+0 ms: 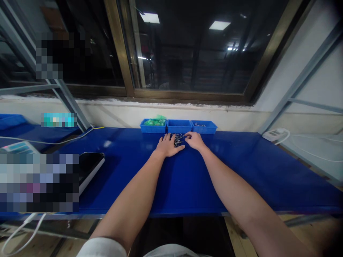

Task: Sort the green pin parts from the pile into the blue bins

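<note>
Head view puts the small metal pieces (178, 140) around mid-frame on the blue table (184, 185), between your two hands. Your left hand (166, 145) is nearer, fingers spread right over the pile's left part, so the pile sits under them and off to their right. The pieces point every which way, no shared long axis. Your right hand (195, 141) has curled fingers at the pile's right edge, can't tell if they're pinching one. No readable brands, labels or writing, tbh.
</note>
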A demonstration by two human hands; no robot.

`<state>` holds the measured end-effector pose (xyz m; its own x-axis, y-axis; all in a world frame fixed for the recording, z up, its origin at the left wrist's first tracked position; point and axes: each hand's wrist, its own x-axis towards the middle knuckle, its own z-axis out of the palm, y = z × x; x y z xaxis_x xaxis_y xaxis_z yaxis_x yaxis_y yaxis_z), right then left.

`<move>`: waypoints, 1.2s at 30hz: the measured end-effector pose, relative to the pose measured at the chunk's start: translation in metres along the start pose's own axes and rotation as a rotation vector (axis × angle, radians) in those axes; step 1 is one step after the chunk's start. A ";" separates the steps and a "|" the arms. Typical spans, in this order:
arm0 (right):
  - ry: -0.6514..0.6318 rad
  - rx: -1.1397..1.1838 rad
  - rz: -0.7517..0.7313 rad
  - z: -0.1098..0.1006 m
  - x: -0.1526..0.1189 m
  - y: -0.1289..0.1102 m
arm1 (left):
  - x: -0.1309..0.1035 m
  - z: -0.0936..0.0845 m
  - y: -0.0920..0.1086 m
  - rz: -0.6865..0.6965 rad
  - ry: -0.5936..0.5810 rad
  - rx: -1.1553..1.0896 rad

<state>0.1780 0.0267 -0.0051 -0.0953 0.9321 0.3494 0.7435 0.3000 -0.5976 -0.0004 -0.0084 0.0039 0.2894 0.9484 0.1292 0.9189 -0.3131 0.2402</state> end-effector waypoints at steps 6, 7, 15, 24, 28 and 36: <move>-0.127 -0.300 -0.023 0.006 0.001 -0.003 | 0.001 0.003 0.000 -0.031 -0.108 0.052; -0.148 -0.313 -0.013 0.006 0.001 -0.003 | 0.001 0.004 0.000 -0.029 -0.104 0.051; -0.073 -0.267 -0.061 0.002 0.004 0.001 | 0.002 0.006 -0.002 -0.021 -0.066 0.030; 0.096 -0.044 0.069 -0.001 0.003 0.011 | 0.005 0.008 -0.004 -0.006 0.069 -0.043; 0.094 0.241 0.053 0.001 0.004 0.006 | 0.007 0.003 -0.002 0.075 0.244 -0.065; -0.204 0.662 0.048 0.000 -0.001 -0.014 | 0.009 -0.008 -0.005 0.216 0.396 -0.155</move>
<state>0.1678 0.0213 0.0032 -0.2435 0.9474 0.2075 0.1962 0.2576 -0.9461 -0.0046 0.0013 0.0114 0.3167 0.7786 0.5417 0.7893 -0.5330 0.3047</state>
